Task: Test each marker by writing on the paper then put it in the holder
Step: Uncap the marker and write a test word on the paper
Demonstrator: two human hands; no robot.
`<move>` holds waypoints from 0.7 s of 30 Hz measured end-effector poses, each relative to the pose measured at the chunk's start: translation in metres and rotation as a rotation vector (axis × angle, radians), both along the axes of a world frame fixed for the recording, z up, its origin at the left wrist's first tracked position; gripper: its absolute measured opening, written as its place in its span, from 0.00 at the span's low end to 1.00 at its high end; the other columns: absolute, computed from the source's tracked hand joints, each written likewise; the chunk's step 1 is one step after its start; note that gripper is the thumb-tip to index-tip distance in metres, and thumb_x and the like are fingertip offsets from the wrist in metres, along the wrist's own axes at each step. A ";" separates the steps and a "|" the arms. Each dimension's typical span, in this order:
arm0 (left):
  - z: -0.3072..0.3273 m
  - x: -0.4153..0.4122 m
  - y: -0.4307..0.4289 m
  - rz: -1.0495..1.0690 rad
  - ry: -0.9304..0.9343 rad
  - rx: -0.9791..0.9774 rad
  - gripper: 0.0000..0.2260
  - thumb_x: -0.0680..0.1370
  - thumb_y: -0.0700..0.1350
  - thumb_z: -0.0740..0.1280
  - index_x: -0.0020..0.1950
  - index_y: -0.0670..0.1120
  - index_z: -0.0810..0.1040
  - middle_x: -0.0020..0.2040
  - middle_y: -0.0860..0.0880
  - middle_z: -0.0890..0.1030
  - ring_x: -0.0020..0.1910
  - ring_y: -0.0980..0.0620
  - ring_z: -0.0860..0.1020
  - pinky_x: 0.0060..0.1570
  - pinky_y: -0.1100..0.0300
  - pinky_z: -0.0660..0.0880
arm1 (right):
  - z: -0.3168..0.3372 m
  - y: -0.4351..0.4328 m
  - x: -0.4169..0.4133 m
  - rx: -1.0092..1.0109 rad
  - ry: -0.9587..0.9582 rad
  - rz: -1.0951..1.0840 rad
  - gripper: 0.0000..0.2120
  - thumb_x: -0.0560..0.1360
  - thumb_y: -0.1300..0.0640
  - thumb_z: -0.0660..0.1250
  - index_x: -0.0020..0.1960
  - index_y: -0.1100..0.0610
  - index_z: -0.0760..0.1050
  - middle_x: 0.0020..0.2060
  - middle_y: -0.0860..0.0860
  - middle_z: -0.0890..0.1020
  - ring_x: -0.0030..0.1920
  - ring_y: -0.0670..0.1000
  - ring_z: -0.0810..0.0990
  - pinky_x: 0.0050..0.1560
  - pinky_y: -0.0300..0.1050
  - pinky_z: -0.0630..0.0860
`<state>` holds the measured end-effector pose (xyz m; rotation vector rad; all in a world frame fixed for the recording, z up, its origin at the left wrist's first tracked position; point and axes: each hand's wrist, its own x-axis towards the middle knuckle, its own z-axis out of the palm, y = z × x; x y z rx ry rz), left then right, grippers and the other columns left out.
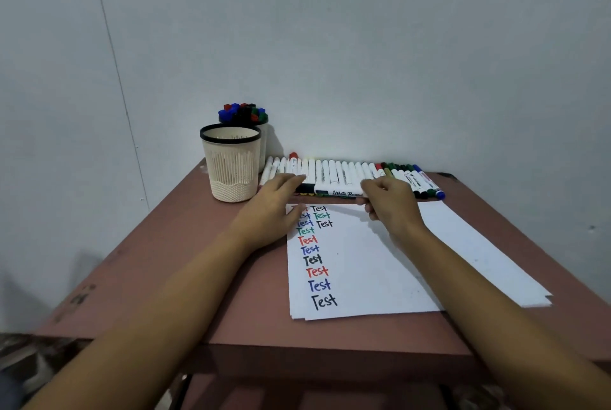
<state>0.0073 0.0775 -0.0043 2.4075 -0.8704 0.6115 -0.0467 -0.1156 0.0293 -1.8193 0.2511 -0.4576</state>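
A white whiteboard marker [339, 193] lies crosswise just beyond the paper [363, 264], in front of a row of several markers [334, 171] along the wall. My right hand [391, 206] grips the marker's right end with curled fingers. My left hand [276, 208] holds its dark cap end between fingers and thumb, partly covering the top words. The paper carries several "Test" words in black, blue, red and green. An empty cream holder [231, 166] with a black rim stands to the left of my left hand.
Behind the empty holder stands a second holder [244, 113] filled with capped markers. More white sheets [479, 244] lie to the right of the written paper. The reddish-brown table [185, 261] ends at a wall behind and an edge near me.
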 end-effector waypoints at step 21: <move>-0.002 -0.009 -0.015 -0.147 0.035 -0.024 0.12 0.80 0.45 0.60 0.60 0.40 0.72 0.45 0.51 0.73 0.42 0.54 0.70 0.42 0.66 0.61 | -0.019 0.020 0.000 0.503 -0.063 0.406 0.08 0.77 0.59 0.65 0.40 0.60 0.76 0.27 0.48 0.80 0.28 0.43 0.75 0.30 0.34 0.73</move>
